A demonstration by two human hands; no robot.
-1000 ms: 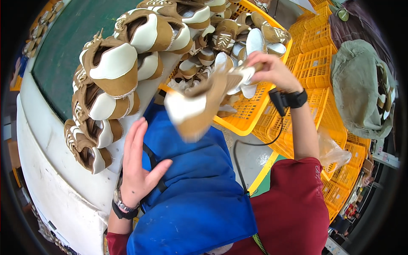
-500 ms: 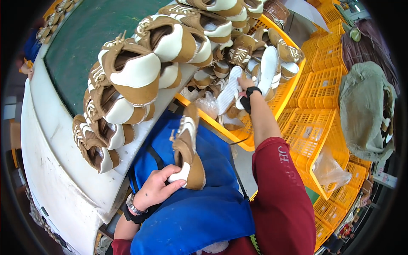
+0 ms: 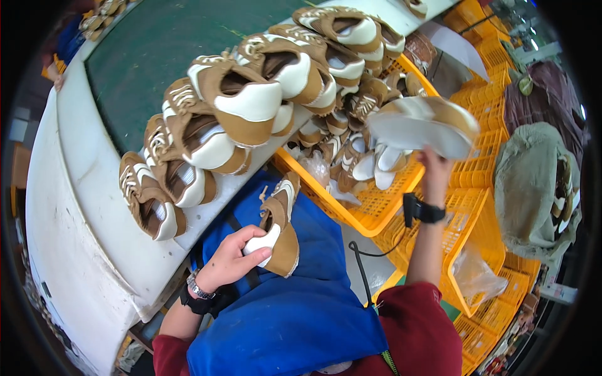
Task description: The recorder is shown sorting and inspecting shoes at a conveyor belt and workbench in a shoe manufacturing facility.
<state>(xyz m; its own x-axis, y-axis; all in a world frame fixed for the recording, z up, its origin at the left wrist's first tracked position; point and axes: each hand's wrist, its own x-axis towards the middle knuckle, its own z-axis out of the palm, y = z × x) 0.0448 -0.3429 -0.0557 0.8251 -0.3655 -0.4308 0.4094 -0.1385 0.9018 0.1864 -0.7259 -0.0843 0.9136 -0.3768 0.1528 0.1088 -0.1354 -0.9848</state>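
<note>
My left hand (image 3: 237, 254) is closed on the white heel of a brown-and-white sneaker (image 3: 282, 237), held over my blue apron (image 3: 282, 319) with its toe pointing away from me. Raised above the yellow crate (image 3: 360, 222), my right hand (image 3: 436, 166) grips another sneaker (image 3: 433, 125). Its pale sole faces me and motion blurs it; some of my right fingers are hidden behind it. More brown-and-white sneakers (image 3: 364, 103) lie jumbled in the crate below.
Sneakers (image 3: 248, 103) stand stacked along the edge of a white table (image 3: 81, 150) with a green surface (image 3: 157, 47). Yellow crates (image 3: 473, 156) are piled at the right, near a cloth-covered bundle (image 3: 530, 188). A black cord (image 3: 360, 269) hangs near my right arm.
My right hand has lifted a sneaker out of the crate and moved it up to the right. My left hand still holds its sneaker, tilted slightly. The view has shifted a little.
</note>
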